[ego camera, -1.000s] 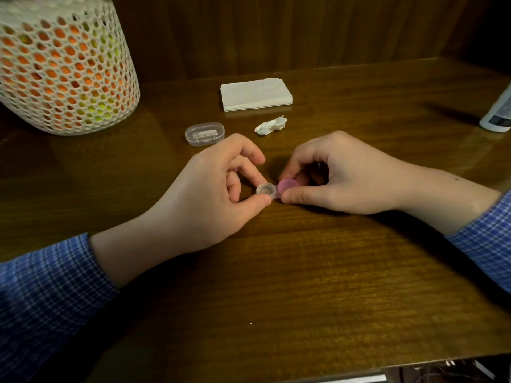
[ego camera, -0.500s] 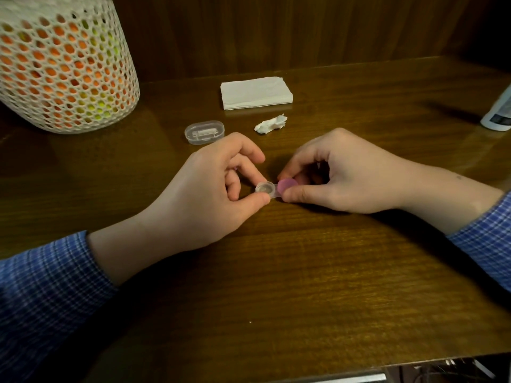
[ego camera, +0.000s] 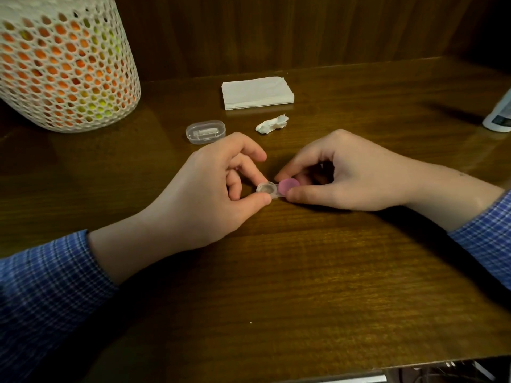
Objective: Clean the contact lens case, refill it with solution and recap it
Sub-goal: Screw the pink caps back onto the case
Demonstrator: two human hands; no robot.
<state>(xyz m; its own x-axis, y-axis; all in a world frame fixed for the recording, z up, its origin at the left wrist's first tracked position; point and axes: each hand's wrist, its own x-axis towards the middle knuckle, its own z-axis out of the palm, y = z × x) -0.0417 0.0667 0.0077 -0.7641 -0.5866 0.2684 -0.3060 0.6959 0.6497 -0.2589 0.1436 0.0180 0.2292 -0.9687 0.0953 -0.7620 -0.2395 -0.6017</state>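
Observation:
A small clear contact lens case (ego camera: 266,188) lies on the wooden table between my hands. Its left well is uncovered. My left hand (ego camera: 213,194) pinches that well between thumb and fingertips. A pink cap (ego camera: 288,185) sits on the right well, and my right hand (ego camera: 343,172) pinches it between thumb and forefinger. The white solution bottle (ego camera: 499,116) stands at the far right edge, partly cut off by the frame.
A folded white tissue stack (ego camera: 257,92) lies at the back, with a crumpled tissue scrap (ego camera: 272,124) in front of it. A clear oval box (ego camera: 205,131) lies left of the scrap. A white mesh basket (ego camera: 63,64) fills the back left.
Both hands stay on the case in nearly the same place; no clear movement shows.

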